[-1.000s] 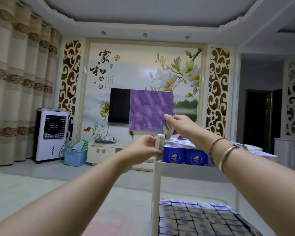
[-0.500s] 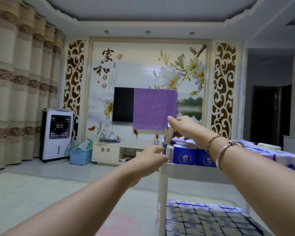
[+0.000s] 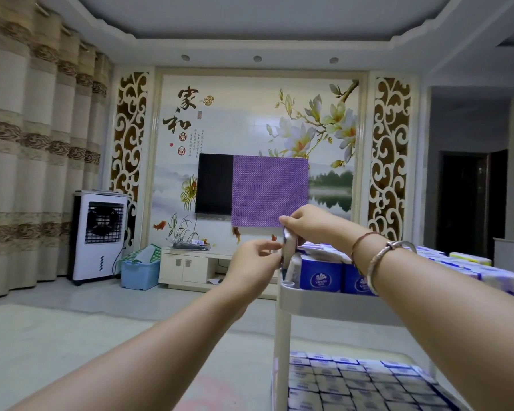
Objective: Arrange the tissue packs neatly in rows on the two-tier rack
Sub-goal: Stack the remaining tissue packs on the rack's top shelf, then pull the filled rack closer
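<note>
Writing first: two large black brush characters, 家和, sit high on the wall mural (image 3: 258, 149), left of the rack (image 3: 333, 307), with small red seals under them; the finer script beside them is too small for me to read. On the rack's upper tier, the blue tissue packs (image 3: 319, 277) carry a white round logo whose lettering is too blurred for me to read.

My left hand (image 3: 254, 266) hovers at the rack's left corner, fingers curled toward the raised pack (image 3: 289, 248); I cannot tell whether they actually grip it. That pack stands on end, long axis near vertical, tilted slightly, just above the tier's left corner. It looks pale, glossy and slim, its print unreadable. My right hand (image 3: 309, 225) pinches its top edge from above, thumb and fingers closed round it, with a red cord and a silver bangle (image 3: 383, 262) on the wrist.

Upper-tier packs stand in a row behind the front rim, faces toward me. On the lower tier, blue-and-white packs (image 3: 359, 381) lie in tight rows, tops up.
</note>
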The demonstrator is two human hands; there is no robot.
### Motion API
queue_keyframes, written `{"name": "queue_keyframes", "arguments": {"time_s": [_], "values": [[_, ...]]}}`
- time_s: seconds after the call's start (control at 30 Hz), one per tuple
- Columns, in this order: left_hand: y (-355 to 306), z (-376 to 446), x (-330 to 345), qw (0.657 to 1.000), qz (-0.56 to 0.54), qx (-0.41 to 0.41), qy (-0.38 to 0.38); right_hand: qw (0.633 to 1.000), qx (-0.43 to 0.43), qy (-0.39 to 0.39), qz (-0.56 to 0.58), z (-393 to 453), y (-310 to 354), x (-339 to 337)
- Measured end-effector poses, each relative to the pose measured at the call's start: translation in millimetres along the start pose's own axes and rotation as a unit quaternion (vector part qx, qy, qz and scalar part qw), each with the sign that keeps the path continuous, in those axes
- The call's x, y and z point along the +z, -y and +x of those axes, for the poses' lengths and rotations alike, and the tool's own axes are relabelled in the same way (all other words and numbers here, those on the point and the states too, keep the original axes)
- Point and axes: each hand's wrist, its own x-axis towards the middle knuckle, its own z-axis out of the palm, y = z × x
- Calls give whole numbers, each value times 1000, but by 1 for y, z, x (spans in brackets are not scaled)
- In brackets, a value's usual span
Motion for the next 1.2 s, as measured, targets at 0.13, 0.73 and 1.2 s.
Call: {"name": "queue_keyframes", "arguments": {"time_s": [0.13,0.73,1.2], "values": [[0,0,-1,999,50,11,9,999,25,11,-17,4,-3,2],[10,-19,5,993,44,8,107,980,120,-17,-155,6,-11,22],[35,-75,4,993,34,-63,93,950,-81,-247,-170,-146,-52,-8]]}}
